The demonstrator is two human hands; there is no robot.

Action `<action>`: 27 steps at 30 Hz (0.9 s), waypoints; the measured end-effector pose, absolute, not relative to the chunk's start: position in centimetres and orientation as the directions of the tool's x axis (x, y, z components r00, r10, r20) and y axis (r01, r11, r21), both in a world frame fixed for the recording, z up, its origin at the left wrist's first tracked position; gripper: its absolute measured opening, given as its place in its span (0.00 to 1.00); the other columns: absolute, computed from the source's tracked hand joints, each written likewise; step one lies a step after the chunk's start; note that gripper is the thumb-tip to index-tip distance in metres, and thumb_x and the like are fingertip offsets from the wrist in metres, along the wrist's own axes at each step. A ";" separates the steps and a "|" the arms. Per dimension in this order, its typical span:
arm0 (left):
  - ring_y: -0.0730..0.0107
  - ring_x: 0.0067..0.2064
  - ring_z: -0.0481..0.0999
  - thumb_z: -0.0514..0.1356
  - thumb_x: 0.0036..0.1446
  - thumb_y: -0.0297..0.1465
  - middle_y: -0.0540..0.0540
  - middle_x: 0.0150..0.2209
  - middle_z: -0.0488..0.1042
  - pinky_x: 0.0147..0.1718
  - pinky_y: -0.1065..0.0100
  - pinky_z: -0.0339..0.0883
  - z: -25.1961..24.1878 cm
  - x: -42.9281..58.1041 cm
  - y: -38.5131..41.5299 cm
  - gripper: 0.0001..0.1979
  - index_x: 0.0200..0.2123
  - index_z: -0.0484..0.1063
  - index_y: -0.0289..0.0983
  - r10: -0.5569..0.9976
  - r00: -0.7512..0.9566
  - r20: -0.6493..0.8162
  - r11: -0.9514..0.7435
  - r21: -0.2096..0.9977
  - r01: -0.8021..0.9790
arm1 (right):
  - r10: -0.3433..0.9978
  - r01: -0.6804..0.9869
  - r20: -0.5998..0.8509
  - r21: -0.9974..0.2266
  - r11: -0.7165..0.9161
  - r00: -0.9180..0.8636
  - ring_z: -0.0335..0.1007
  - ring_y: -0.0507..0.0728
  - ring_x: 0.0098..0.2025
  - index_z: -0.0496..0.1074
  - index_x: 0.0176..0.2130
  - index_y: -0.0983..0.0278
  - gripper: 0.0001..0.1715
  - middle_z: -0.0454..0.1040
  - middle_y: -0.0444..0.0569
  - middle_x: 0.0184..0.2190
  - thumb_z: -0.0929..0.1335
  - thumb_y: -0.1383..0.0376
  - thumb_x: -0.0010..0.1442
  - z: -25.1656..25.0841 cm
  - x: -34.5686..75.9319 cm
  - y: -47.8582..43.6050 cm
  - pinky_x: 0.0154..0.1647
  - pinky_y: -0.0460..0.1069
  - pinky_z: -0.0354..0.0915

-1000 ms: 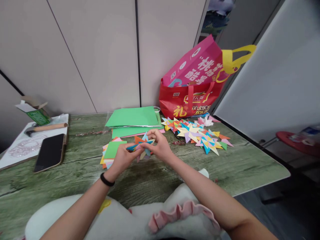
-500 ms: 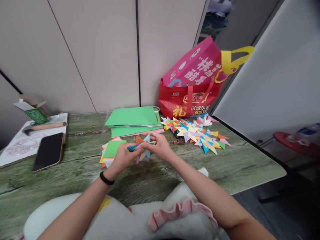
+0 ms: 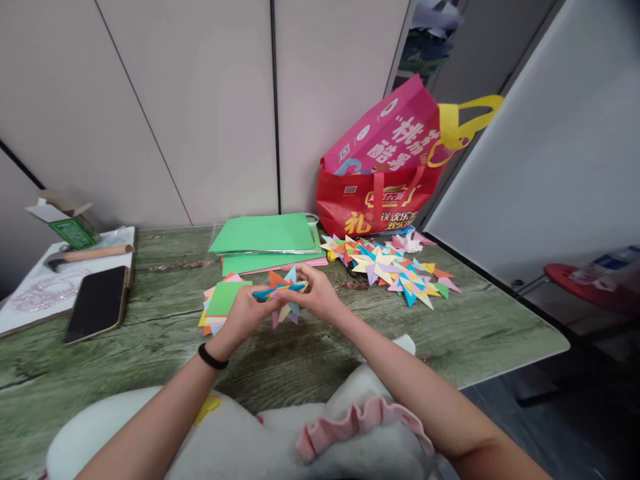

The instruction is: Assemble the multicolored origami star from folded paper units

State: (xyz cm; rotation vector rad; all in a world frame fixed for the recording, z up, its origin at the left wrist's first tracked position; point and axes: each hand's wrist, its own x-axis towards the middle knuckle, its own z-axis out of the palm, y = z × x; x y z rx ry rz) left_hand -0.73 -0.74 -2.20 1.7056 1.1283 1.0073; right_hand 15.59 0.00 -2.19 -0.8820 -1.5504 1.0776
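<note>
Between my two hands is a folded paper star (image 3: 285, 308) with blue, orange, yellow and lilac points, held just above the table. My left hand (image 3: 246, 312) pinches its left side by a blue point. The fingers of my right hand (image 3: 314, 291) close on its right side, thumb toward the middle. Part of the star is hidden behind my fingers. Just left of it lies a stack of small coloured paper squares (image 3: 226, 297), a green one on top, partly covered by my left hand. To the right, several finished paper stars (image 3: 385, 263) lie in a heap.
Green paper sheets (image 3: 265, 233) lie at the back. A red gift bag (image 3: 385, 200) with a pink box (image 3: 385, 133) stands behind the stars. On the left are a phone (image 3: 97, 303), a hammer (image 3: 90, 253) and a green box (image 3: 73, 230). A grey plush cushion (image 3: 250, 440) fills my lap.
My right fingers have shifted slightly on the star, and a pale point now shows beside the thumb. Both hands stay in about the same place.
</note>
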 end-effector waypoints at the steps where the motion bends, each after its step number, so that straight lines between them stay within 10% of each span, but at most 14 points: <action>1: 0.75 0.20 0.63 0.63 0.48 0.41 0.50 0.15 0.69 0.20 0.74 0.55 -2.2 -0.8 -0.7 0.16 0.23 0.76 0.32 0.942 0.284 0.176 -0.261 0.920 0.294 | 0.922 0.042 0.329 -0.938 0.344 -0.203 0.69 0.51 0.30 0.69 0.42 0.64 0.24 0.72 0.43 0.29 0.73 0.63 0.44 -2.2 15.5 0.0 0.25 0.43 0.63; 9: 0.76 0.20 0.63 0.63 0.48 0.40 0.51 0.14 0.69 0.21 0.73 0.56 -2.1 -0.6 -0.9 0.16 0.19 0.73 0.33 0.941 0.292 0.168 -0.243 0.938 0.246 | 0.933 0.003 0.278 -0.958 0.286 -0.230 0.70 0.52 0.31 0.70 0.39 0.64 0.18 0.73 0.45 0.29 0.70 0.64 0.46 -2.7 16.0 0.6 0.26 0.44 0.64; 18: 0.75 0.22 0.66 0.68 0.37 0.35 0.50 0.18 0.70 0.22 0.71 0.61 -1.3 -0.4 -0.8 0.13 0.18 0.71 0.32 0.995 0.087 0.055 -0.054 0.998 -0.012 | 0.942 -0.129 0.305 -0.949 0.288 -0.141 0.73 0.54 0.38 0.61 0.50 0.61 0.39 0.73 0.48 0.39 0.75 0.64 0.40 -3.2 15.8 0.7 0.38 0.49 0.69; 27: 0.74 0.25 0.70 0.71 0.33 0.32 0.49 0.23 0.74 0.27 0.70 0.65 -1.5 -0.3 -0.7 0.13 0.23 0.74 0.32 0.997 0.058 -0.049 0.059 0.977 -0.204 | 0.963 -0.139 0.223 -0.969 0.203 -0.151 0.73 0.56 0.38 0.69 0.38 0.63 0.24 0.76 0.47 0.37 0.75 0.62 0.39 -3.5 15.5 0.7 0.40 0.51 0.69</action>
